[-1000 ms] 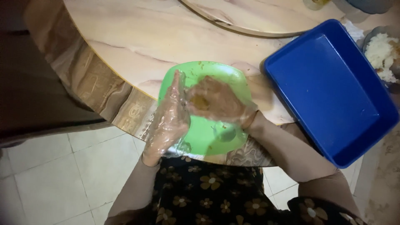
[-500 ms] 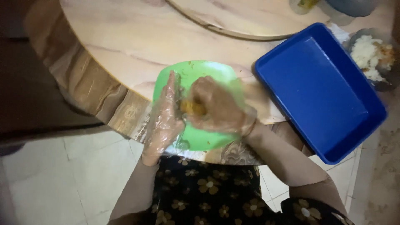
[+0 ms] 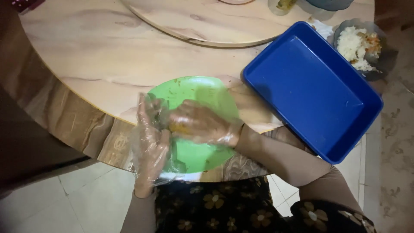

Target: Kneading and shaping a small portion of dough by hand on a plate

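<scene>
A home dining spot: a round marble-look bench with a wooden turntable at twelve o'clock, a bowl of rice at two, pale floor tiles at seven.

You will find no packages, labels, signs or screens on this table or around it. Nothing you see here carries a printed face, a wrapper or a display of any kind.

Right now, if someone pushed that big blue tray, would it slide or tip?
The blue tray looks like stiff plastic and empty, so probably light and easy to slide on the smooth table. One corner hangs past the table edge, so a push that way might tip it off.
</scene>
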